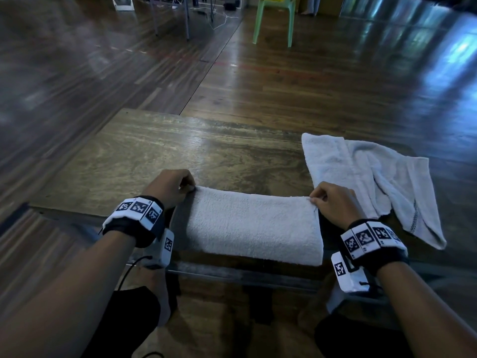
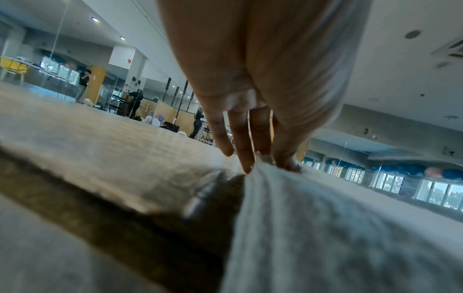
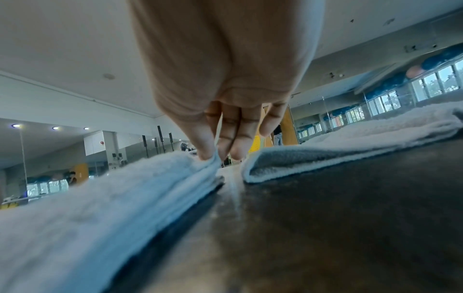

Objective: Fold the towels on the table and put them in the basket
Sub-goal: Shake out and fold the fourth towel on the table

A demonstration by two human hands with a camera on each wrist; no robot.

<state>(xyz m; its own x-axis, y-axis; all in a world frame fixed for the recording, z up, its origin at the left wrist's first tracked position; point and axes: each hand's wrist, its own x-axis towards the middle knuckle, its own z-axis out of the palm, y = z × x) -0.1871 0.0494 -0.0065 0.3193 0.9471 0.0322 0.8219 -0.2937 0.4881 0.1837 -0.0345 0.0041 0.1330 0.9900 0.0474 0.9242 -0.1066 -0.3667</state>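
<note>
A white towel [image 1: 254, 226], folded into a long band, lies along the near edge of the wooden table [image 1: 154, 156]. My left hand [image 1: 189, 188] pinches its far left corner [image 2: 263, 164]. My right hand [image 1: 313, 200] pinches its far right corner [image 3: 213, 160] between thumb and fingers. A second white towel [image 1: 366, 177] lies crumpled and unfolded at the table's right side, just beyond my right hand, and shows as a low heap [image 3: 350, 148] in the right wrist view. No basket is in view.
The table's left and middle surface [image 1: 144, 151] is bare wood. Beyond the table is a wooden floor with a green plastic chair [image 1: 275, 19] far off. Several people [image 2: 135, 101] stand in the distant room.
</note>
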